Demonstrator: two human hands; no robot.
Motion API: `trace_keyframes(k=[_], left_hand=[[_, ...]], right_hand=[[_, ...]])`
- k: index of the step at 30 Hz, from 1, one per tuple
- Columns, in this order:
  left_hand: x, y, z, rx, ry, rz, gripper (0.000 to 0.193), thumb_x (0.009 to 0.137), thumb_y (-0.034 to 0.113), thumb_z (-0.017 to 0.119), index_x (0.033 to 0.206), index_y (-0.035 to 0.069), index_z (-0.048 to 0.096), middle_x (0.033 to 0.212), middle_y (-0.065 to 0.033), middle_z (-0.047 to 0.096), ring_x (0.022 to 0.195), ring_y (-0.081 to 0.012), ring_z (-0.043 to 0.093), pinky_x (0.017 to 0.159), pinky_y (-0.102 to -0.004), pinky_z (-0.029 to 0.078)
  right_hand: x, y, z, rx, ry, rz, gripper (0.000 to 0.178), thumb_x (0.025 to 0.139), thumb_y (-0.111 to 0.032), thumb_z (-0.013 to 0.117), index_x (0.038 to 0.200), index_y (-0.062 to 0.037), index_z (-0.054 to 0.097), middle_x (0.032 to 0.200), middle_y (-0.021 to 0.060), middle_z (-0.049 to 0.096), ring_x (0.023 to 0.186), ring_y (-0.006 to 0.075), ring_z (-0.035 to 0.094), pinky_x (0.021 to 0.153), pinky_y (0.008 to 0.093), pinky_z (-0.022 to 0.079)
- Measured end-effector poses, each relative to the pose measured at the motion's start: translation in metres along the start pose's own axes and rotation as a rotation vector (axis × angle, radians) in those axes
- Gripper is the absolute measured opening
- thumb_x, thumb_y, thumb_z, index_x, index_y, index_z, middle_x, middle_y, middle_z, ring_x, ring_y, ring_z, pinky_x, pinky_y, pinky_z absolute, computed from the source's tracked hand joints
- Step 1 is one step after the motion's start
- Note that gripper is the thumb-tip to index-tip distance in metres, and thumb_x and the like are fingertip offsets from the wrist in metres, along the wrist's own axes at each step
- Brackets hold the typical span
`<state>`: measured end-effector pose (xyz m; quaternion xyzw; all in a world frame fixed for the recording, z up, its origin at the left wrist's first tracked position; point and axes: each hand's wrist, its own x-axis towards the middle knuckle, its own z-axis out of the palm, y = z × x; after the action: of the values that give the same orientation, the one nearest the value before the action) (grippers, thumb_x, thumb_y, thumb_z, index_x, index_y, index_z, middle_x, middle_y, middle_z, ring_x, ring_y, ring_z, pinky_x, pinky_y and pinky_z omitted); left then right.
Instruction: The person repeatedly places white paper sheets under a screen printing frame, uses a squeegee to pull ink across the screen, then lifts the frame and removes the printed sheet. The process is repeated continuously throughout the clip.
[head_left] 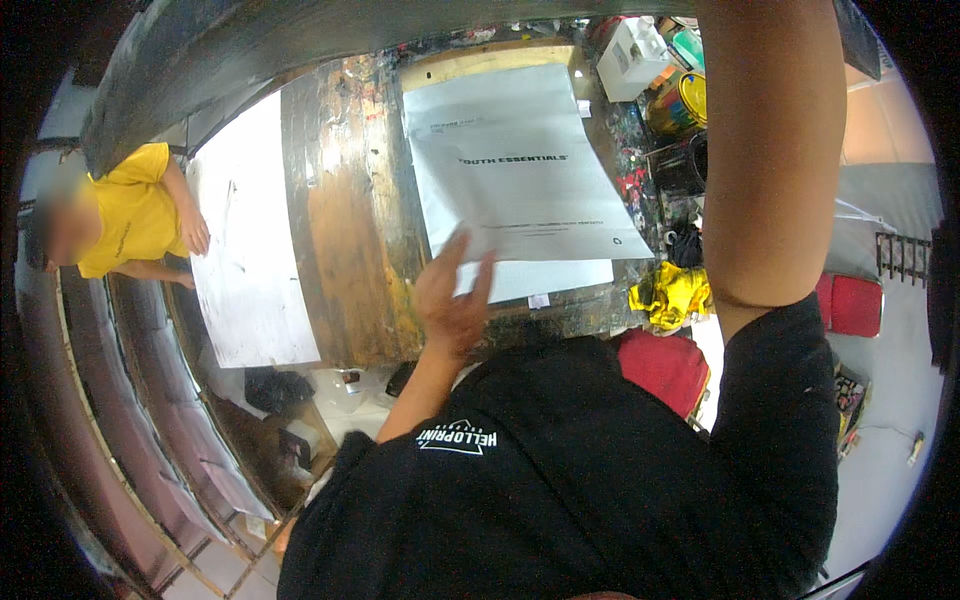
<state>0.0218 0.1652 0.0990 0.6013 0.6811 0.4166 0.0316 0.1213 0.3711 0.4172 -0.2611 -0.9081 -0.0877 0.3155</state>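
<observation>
A pale grey printed sheet or flat bag point(520, 190) with dark lettering lies on the worktable, its near right corner sticking out. Beneath its near edge shows another pale sheet point(570, 278). My left hand point(452, 300) is over the near left edge of the printed piece, thumb and fingers apart and slightly blurred; whether it touches is unclear. My right arm point(770, 150) reaches up past the top edge, so the right hand is out of the picture. A dark beam or frame edge point(330, 45) crosses the top, close to me.
Left on the stained worktable point(350, 220) lies a large white sheet point(250, 240). A person in a yellow shirt point(135, 215) rests a hand on it. At right are a white jug point(632, 60), a yellow-lidded can point(685, 100), a yellow cloth point(672, 297) and a red seat point(662, 368).
</observation>
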Motion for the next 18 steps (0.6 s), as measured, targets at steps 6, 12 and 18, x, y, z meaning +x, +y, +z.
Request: trace_keyframes(k=[6, 12, 18], left_hand=[[-0.057, -0.133, -0.098, -0.253, 0.115, -0.601, 0.058, 0.085, -0.008, 0.061, 0.143, -0.002, 0.054, 0.119, -0.0112, 0.068, 0.084, -0.0132, 0.066, 0.068, -0.0253, 0.053], [-0.077, -0.276, -0.228, 0.253, 0.085, -0.632, 0.061, 0.086, 0.006, 0.067, 0.145, 0.005, 0.053, 0.128, -0.0203, 0.064, 0.079, -0.0158, 0.06, 0.073, -0.0318, 0.051], [-0.054, -0.167, -0.06, 0.148, -0.225, -0.197, 0.063, 0.099, 0.03, 0.062, 0.151, 0.003, 0.041, 0.159, -0.0238, 0.035, 0.146, -0.0412, 0.033, 0.121, -0.0485, 0.028]], right_hand=[[-0.003, 0.001, -0.003, -0.053, -0.02, 0.039, 0.044, 0.087, -0.035, 0.05, 0.067, 0.0029, 0.06, 0.07, 0.0225, 0.063, 0.066, 0.0385, 0.062, 0.067, 0.0494, 0.048], [-0.02, -0.019, 0.011, -0.029, -0.015, 0.094, 0.049, 0.087, -0.039, 0.049, 0.069, 0.0044, 0.064, 0.075, 0.0245, 0.066, 0.072, 0.0403, 0.064, 0.074, 0.0503, 0.049], [-0.055, -0.033, 0.004, -0.063, 0.086, 0.109, 0.053, 0.088, -0.043, 0.048, 0.074, 0.0048, 0.067, 0.08, 0.026, 0.069, 0.079, 0.0432, 0.066, 0.08, 0.0526, 0.049]])
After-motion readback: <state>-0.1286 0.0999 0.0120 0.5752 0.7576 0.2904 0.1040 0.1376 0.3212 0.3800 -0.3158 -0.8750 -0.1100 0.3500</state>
